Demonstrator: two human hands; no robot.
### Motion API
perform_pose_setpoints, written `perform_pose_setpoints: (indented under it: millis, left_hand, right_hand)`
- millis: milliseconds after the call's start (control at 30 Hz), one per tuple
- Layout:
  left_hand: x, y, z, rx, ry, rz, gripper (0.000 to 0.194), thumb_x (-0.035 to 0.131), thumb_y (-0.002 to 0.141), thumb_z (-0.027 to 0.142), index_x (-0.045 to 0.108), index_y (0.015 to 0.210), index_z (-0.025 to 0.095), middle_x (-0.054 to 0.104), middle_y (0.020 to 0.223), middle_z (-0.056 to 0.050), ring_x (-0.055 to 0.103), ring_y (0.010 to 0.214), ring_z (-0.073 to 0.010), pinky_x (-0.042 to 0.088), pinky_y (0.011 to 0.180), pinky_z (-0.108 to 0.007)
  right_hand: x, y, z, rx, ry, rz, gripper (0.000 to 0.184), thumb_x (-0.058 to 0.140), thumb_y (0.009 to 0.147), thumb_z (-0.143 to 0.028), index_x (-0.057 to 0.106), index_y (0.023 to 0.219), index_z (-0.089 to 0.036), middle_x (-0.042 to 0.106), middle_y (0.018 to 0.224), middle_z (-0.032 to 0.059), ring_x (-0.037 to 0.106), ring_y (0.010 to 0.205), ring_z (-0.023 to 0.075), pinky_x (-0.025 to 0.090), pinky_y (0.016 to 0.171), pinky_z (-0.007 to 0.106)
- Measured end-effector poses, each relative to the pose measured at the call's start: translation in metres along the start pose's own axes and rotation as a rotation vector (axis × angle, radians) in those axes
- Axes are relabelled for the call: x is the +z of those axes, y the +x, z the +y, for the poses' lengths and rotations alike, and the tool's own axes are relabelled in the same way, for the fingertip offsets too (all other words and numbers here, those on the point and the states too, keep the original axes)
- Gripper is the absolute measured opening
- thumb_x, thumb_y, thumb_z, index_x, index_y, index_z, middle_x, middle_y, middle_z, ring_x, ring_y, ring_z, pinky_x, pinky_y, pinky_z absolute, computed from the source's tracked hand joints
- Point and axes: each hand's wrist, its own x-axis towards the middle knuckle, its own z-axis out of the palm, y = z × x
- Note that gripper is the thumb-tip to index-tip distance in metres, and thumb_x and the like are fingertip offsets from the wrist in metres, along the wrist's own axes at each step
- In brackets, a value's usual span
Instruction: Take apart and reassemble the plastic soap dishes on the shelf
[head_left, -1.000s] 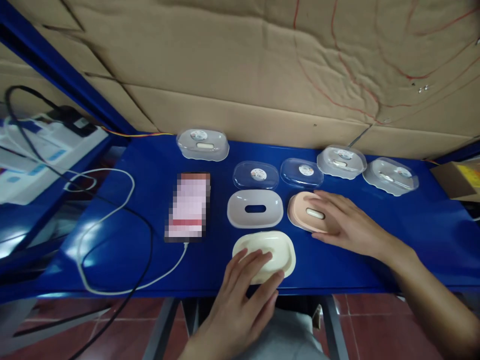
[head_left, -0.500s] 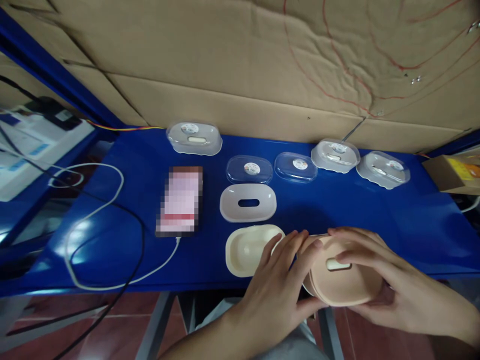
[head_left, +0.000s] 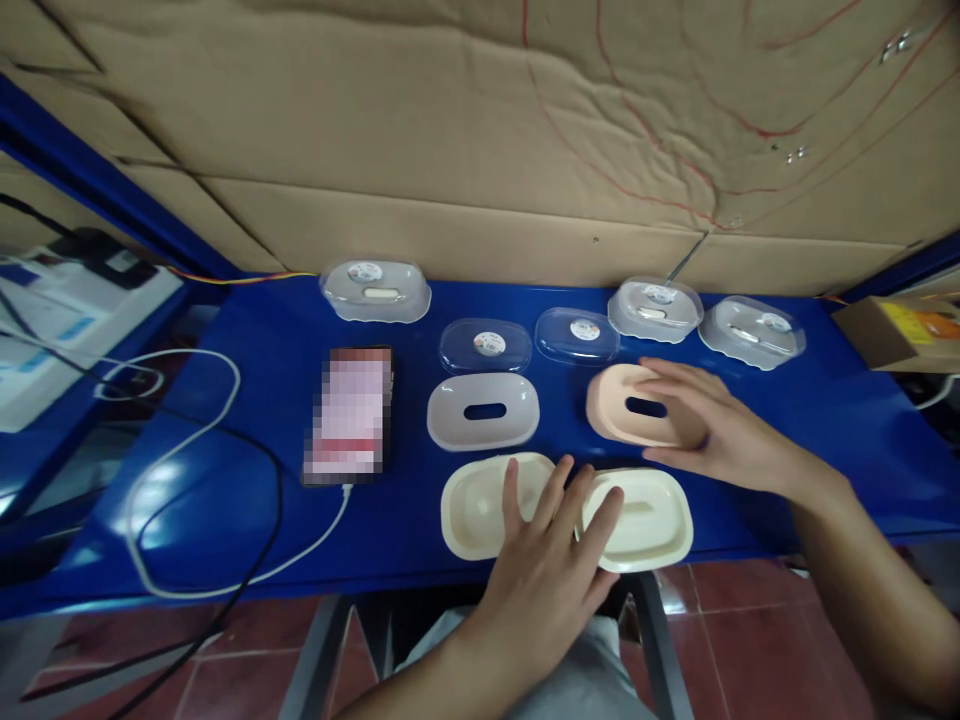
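The right hand [head_left: 739, 440] grasped a slotted peach shell [head_left: 615, 408], best kept level; the left hand [head_left: 551, 575], apparently released, overhung cream trays [head_left: 654, 525].

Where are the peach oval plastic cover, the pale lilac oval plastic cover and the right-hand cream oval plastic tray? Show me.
Peach cover [head_left: 611, 405], head view: slotted face, left of the slot.
Pale lilac cover [head_left: 484, 431], head view: face below the slot.
Right-hand cream tray [head_left: 649, 522], head view: recessed middle.

I now have the pink cover [head_left: 613, 410] off its cream tray [head_left: 656, 525]: my right hand [head_left: 712, 430] has taken the cover farther back, and my left hand [head_left: 547, 575] has moved off it, fingers spread above the tray.
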Motion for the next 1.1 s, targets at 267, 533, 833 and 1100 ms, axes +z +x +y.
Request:
perform_pose_setpoints:
  millis: [267,533,833,1100]
  left_hand:
    - [0.009,-0.002,-0.012,-0.034,0.097,-0.004,0.056,0.063,0.103,0.056,0.058,0.146,0.022,0.053,0.164,-0.02,0.04,0.159,-0.0411,0.009,0.127,-0.082]
    - [0.001,-0.001,-0.014,0.055,0.146,-0.006,0.061,0.064,0.103,0.054,0.053,0.153,0.022,0.046,0.168,-0.021,0.043,0.156,-0.0438,0.017,0.123,-0.085]
    - [-0.021,-0.001,-0.007,0.056,-0.118,0.201,0.035,0.062,0.105,0.025,0.06,0.139,0.022,0.064,0.15,-0.015,0.059,0.142,-0.0343,0.033,0.125,-0.074]
    - [-0.025,0.007,0.0,-0.289,-0.904,0.346,0.12,0.09,0.084,0.029,0.007,0.169,0.045,0.017,0.181,-0.012,0.045,0.156,-0.0382,0.049,0.121,-0.063]
  right_hand:
    - [0.03,0.052,0.006,-0.133,0.083,-0.174,0.075,0.076,0.092,-0.058,0.048,0.158,-0.038,0.04,0.173,0.0068,0.033,0.162,0.0366,0.036,0.128,0.064]
    - [-0.027,0.093,0.079,0.175,-0.165,0.071,0.093,0.08,0.091,-0.053,0.036,0.166,-0.021,0.022,0.179,0.021,0.017,0.165,0.047,0.015,0.129,0.068]
    - [-0.047,0.08,0.108,0.302,-0.157,0.031,0.09,0.085,0.085,-0.048,0.043,0.157,-0.013,0.051,0.159,0.0236,0.053,0.143,0.0399,0.041,0.119,0.055]
    - [-0.045,0.007,-0.034,-0.059,-0.044,0.001,0.093,0.087,0.082,-0.048,0.039,0.161,-0.036,0.049,0.157,0.011,0.051,0.147,0.0363,0.052,0.116,0.048]
